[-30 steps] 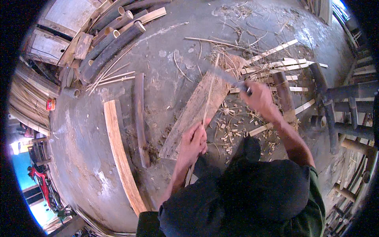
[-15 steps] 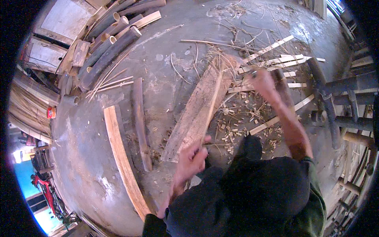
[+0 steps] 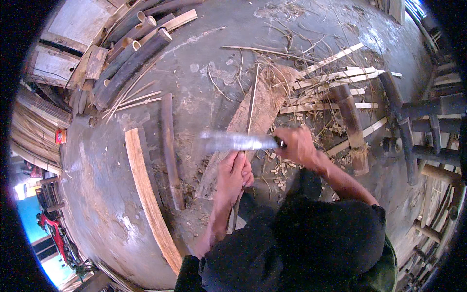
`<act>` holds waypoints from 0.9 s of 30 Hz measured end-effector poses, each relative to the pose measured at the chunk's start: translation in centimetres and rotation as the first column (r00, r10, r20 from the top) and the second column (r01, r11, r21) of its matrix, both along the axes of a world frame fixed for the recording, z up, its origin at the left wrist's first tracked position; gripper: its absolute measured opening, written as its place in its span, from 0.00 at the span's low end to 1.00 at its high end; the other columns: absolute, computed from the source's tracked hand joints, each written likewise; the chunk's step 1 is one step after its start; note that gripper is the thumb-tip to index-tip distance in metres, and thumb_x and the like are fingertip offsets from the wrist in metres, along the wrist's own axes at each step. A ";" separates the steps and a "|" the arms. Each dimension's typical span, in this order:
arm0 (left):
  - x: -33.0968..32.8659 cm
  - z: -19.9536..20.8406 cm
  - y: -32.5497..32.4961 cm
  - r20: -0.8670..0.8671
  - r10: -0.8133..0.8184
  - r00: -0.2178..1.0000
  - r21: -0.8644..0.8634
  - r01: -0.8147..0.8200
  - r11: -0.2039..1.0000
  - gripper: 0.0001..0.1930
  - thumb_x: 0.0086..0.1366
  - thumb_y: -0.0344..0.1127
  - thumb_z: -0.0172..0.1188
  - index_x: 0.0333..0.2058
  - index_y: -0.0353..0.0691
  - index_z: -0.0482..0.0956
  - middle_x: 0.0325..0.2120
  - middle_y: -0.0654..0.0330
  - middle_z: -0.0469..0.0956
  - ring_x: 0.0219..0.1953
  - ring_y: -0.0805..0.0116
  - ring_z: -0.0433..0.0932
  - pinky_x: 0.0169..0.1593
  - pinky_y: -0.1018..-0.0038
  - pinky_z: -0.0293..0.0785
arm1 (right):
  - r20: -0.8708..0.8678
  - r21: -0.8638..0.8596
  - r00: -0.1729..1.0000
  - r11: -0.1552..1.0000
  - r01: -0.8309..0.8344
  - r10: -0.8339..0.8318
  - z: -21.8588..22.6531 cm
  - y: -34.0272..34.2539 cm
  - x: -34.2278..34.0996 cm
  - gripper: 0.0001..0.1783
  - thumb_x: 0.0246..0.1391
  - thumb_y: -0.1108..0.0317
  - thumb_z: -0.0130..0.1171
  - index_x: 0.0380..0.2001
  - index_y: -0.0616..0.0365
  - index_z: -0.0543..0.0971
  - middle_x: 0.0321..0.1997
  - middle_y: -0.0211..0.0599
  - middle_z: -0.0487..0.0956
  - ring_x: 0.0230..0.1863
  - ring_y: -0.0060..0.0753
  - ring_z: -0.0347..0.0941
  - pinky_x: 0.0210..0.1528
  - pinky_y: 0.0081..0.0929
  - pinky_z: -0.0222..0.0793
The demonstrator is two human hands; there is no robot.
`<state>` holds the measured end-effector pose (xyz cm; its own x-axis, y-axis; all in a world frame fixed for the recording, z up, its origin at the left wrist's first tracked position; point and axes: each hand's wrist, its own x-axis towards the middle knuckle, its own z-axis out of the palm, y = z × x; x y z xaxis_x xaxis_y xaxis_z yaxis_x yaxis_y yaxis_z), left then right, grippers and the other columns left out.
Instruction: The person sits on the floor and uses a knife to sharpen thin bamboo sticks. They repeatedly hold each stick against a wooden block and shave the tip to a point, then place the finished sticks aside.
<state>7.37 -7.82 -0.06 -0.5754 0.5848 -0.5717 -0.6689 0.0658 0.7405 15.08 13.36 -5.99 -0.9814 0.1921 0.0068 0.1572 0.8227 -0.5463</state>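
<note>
Knife (image 3: 242, 142) back over the strip (image 3: 253, 102), close by the left hand (image 3: 232, 170)

Floor level, 2 bare hands at work. The right hand (image 3: 297, 145) was stretched well out beside the plank's far end 0.5 s ago; now it has come back in, fingers closed round the knife handle, blade lying crosswise over the strip. The left hand has shifted slightly forward and is closed on the strip, just on the near side of the blade. My reading: this is the near end of a stroke in paring the strip, with little room between blade and fingers.

Position of the strip: lengthwise over the plank (image 3: 270, 108), its far tip by the plank's far left corner, its near end trailing back below the left hand toward the lap. It has swung leftward since 0.5 s ago, so its angle under the blade is different.

The blade is smeared by motion; I can't tell whether it bites or passes just above.

Around: small cut chips (image 3: 278, 171) right of the plank, pale split strips (image 3: 316, 107) beyond them, curly shavings (image 3: 287, 34) past the far end. To the left, 1 dark bamboo length (image 3: 171, 151) and 1 longer pale-faced split piece (image 3: 146, 194).
</note>
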 end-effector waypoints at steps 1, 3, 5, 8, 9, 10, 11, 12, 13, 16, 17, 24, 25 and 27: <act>0.3 0.0 -0.4 -0.003 0.000 1.000 -0.005 0.000 1.000 0.22 0.75 0.34 0.42 0.66 0.46 0.58 0.18 0.69 0.57 0.16 0.82 0.56 0.21 0.79 0.61 | 0.020 0.012 0.999 0.999 0.037 -0.037 -0.6 0.9 -0.6 0.14 0.42 0.62 0.66 0.32 0.53 0.76 0.26 0.41 0.80 0.26 0.48 0.78 0.28 0.43 0.72; 0.8 0.3 -1.0 -0.022 -0.008 1.000 -0.021 0.007 1.000 0.22 0.75 0.34 0.41 0.66 0.47 0.59 0.18 0.69 0.57 0.16 0.82 0.55 0.20 0.80 0.60 | -0.082 0.077 0.997 0.997 -0.002 0.009 -1.3 3.3 -1.1 0.12 0.45 0.60 0.64 0.31 0.53 0.78 0.23 0.41 0.80 0.24 0.50 0.78 0.27 0.43 0.72; 1.0 1.0 -1.5 -0.064 -0.025 0.998 -0.039 0.022 0.999 0.22 0.75 0.34 0.41 0.65 0.46 0.60 0.18 0.68 0.58 0.16 0.81 0.56 0.19 0.80 0.60 | -0.079 0.179 0.995 0.981 0.072 -0.059 -2.5 5.0 -2.0 0.12 0.47 0.59 0.63 0.32 0.54 0.79 0.22 0.41 0.80 0.24 0.49 0.78 0.26 0.42 0.72; 4.2 1.6 -5.9 -0.030 -0.082 0.996 -0.015 0.081 0.997 0.22 0.74 0.34 0.43 0.65 0.46 0.60 0.18 0.67 0.59 0.16 0.81 0.56 0.18 0.81 0.59 | 0.000 0.096 0.855 0.851 0.516 -0.518 -4.5 13.5 -1.5 0.18 0.48 0.54 0.62 0.38 0.53 0.82 0.30 0.48 0.82 0.32 0.49 0.81 0.34 0.43 0.77; 3.8 1.6 -6.0 -0.006 -0.079 0.997 -0.069 0.079 0.995 0.22 0.74 0.34 0.43 0.65 0.46 0.61 0.18 0.67 0.60 0.15 0.82 0.56 0.18 0.82 0.59 | 0.013 0.149 0.822 0.814 0.561 -0.569 -4.0 14.6 -0.9 0.20 0.49 0.53 0.62 0.40 0.54 0.82 0.31 0.49 0.82 0.33 0.50 0.81 0.35 0.43 0.77; 3.3 1.3 -4.9 0.016 -0.068 0.998 -0.110 0.069 0.992 0.21 0.74 0.34 0.44 0.64 0.45 0.62 0.18 0.67 0.60 0.15 0.82 0.56 0.17 0.82 0.59 | -0.008 0.004 0.823 0.823 0.568 -0.568 -3.7 13.7 -0.9 0.21 0.48 0.53 0.63 0.41 0.56 0.81 0.29 0.48 0.82 0.31 0.51 0.80 0.34 0.42 0.77; 2.8 0.9 -3.8 0.038 -0.056 0.998 -0.151 0.061 0.987 0.21 0.74 0.34 0.45 0.64 0.44 0.62 0.18 0.67 0.60 0.15 0.82 0.56 0.17 0.83 0.59 | -0.060 0.050 0.876 0.875 0.481 -0.478 -3.5 11.9 -0.5 0.21 0.48 0.53 0.63 0.41 0.55 0.81 0.28 0.47 0.82 0.31 0.51 0.80 0.34 0.42 0.77; 2.2 0.3 -2.5 0.006 -0.009 1.000 -0.111 0.010 0.994 0.21 0.73 0.34 0.47 0.62 0.41 0.64 0.18 0.68 0.61 0.13 0.82 0.57 0.16 0.83 0.58 | -0.114 0.101 0.917 0.914 0.393 -0.382 -2.0 8.9 -0.8 0.21 0.47 0.53 0.63 0.41 0.55 0.81 0.28 0.45 0.82 0.30 0.52 0.80 0.34 0.43 0.77; 1.6 -0.2 -1.7 -0.008 -0.016 1.000 -0.051 0.015 0.999 0.20 0.73 0.34 0.47 0.62 0.40 0.64 0.18 0.69 0.61 0.13 0.83 0.56 0.16 0.83 0.57 | -0.033 0.062 0.945 0.943 0.327 -0.326 -0.8 6.2 -1.0 0.18 0.47 0.54 0.64 0.40 0.51 0.81 0.26 0.43 0.82 0.28 0.51 0.79 0.31 0.42 0.76; 0.1 -0.7 0.4 -0.038 -0.009 0.999 0.087 0.012 0.996 0.20 0.73 0.34 0.46 0.61 0.37 0.65 0.17 0.73 0.59 0.14 0.85 0.55 0.16 0.83 0.55 | -0.007 0.068 1.000 0.997 0.024 -0.024 -0.3 1.2 -0.1 0.11 0.41 0.63 0.65 0.28 0.52 0.75 0.21 0.40 0.77 0.25 0.47 0.77 0.27 0.41 0.71; 0.1 -0.6 0.4 -0.037 -0.024 0.999 0.050 0.026 0.998 0.20 0.73 0.34 0.46 0.61 0.36 0.65 0.17 0.73 0.59 0.14 0.85 0.55 0.16 0.84 0.55 | -0.033 0.066 0.999 0.998 0.007 -0.004 0.0 0.6 -0.1 0.11 0.41 0.64 0.65 0.28 0.52 0.74 0.22 0.39 0.77 0.25 0.48 0.77 0.27 0.41 0.71; 2.6 2.1 -2.2 -0.036 -0.095 0.995 -0.051 0.093 0.994 0.19 0.74 0.34 0.43 0.61 0.36 0.65 0.17 0.72 0.57 0.13 0.85 0.54 0.16 0.83 0.55 | -0.092 0.133 0.910 0.901 0.413 -0.404 -2.7 7.7 -2.5 0.17 0.48 0.53 0.63 0.36 0.53 0.80 0.24 0.45 0.80 0.27 0.50 0.78 0.30 0.40 0.75; 2.7 2.4 -2.7 -0.048 -0.108 0.993 -0.074 0.104 0.992 0.19 0.74 0.34 0.43 0.61 0.36 0.65 0.17 0.72 0.57 0.13 0.85 0.54 0.16 0.83 0.55 | -0.112 0.147 0.890 0.878 0.455 -0.442 -2.7 9.4 -2.7 0.17 0.48 0.53 0.63 0.36 0.54 0.80 0.24 0.45 0.80 0.27 0.50 0.78 0.29 0.40 0.74; 2.0 2.2 -2.4 -0.026 -0.090 0.996 -0.062 0.088 0.994 0.19 0.74 0.34 0.42 0.61 0.35 0.65 0.18 0.72 0.57 0.14 0.85 0.54 0.17 0.83 0.55 | -0.156 0.174 0.848 0.831 0.529 -0.507 -1.7 11.3 -3.1 0.17 0.48 0.53 0.63 0.35 0.54 0.80 0.24 0.45 0.80 0.27 0.50 0.78 0.29 0.40 0.74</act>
<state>9.38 -10.18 2.18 -0.5397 0.5989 -0.5917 -0.6367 0.1695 0.7522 12.00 24.70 -7.71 -0.7303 0.6552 0.1932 0.5454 0.7295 -0.4128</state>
